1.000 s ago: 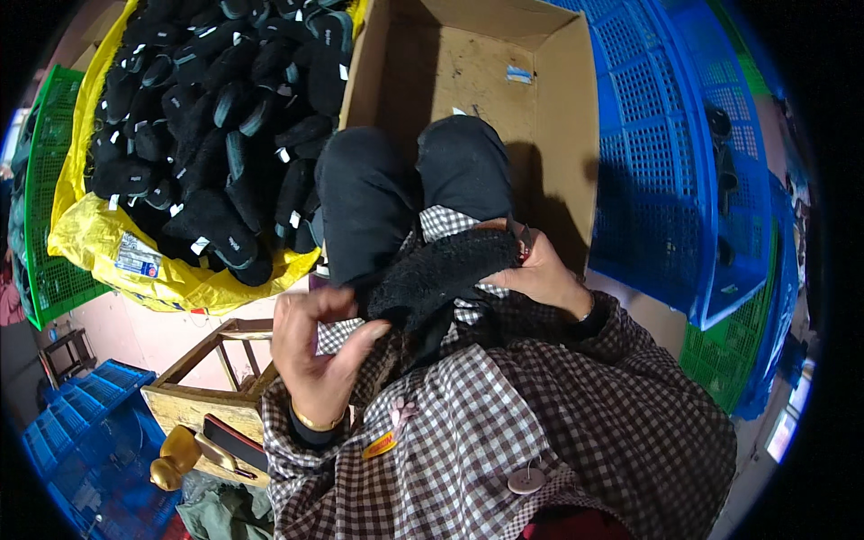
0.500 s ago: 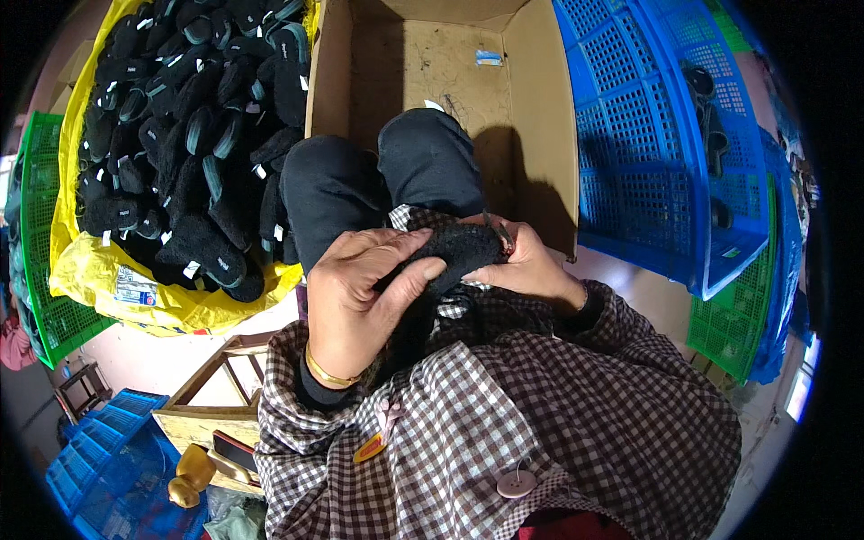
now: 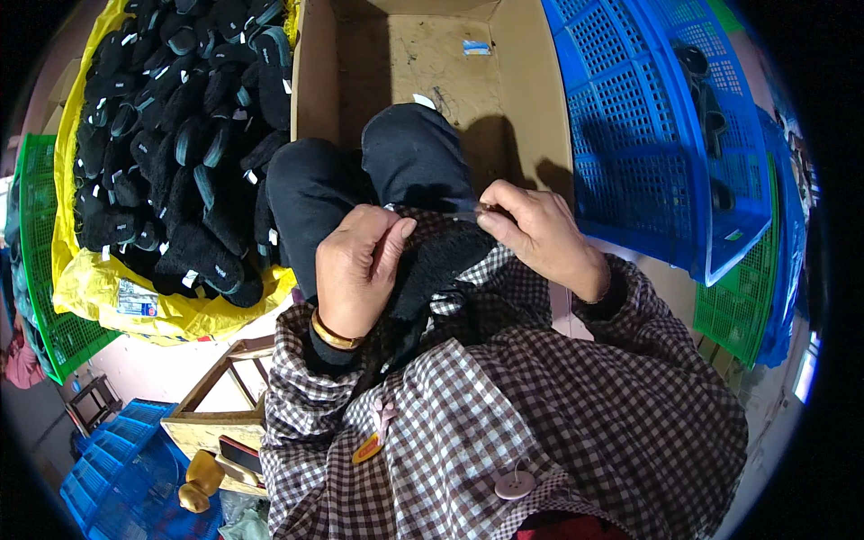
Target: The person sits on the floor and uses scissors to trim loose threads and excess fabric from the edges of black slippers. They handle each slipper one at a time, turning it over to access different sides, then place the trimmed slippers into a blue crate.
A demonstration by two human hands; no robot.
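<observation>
A black fuzzy slipper [image 3: 430, 273] lies in my lap against the checked smock, between my hands. My left hand [image 3: 355, 270] is closed, thumb and forefinger pinched together at the slipper's far left side. Farther right and a little above the slipper, my right hand [image 3: 544, 236] is closed too, its thumb pressed to the forefinger. A thin pale strand [image 3: 445, 213] appears stretched between the two pinches, over the smock's checked cloth. Whether the right hand also holds a small metal tool is hidden by its fingers.
A yellow bag [image 3: 171, 315] full of black slippers [image 3: 202, 193] stands at the left. Ahead of my knees is a cardboard box [image 3: 432, 54] with scraps. Blue crates [image 3: 639, 171] rise at the right. A wooden stool [image 3: 211, 423] with a phone [image 3: 238, 453] stands lower left.
My right hand has moved up and right, off the slipper. My left thumb has lifted from the slipper's top into a pinch. The slipper has come down toward my body.
</observation>
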